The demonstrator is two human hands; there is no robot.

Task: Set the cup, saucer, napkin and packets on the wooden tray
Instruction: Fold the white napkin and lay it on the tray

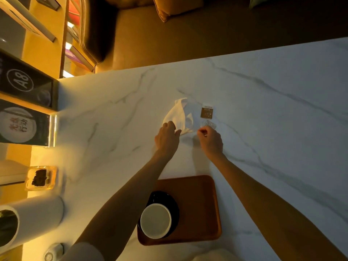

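A wooden tray (199,204) lies near me on the marble table. On its left part stands a white cup (156,220) on a black saucer (174,204). Farther out, a crumpled white napkin (179,115) lies on the table. My left hand (166,137) rests on the napkin's near edge, fingers touching it. A brown packet (206,111) lies flat to the right of the napkin. A clear crinkled packet (208,124) lies just below it, and my right hand (210,138) pinches its near edge.
A glass ashtray (40,178) and a white cylindrical container (35,217) stand at the left table edge. Black sign stands (24,102) line the far left. A brown sofa (169,34) lies beyond the table's far edge.
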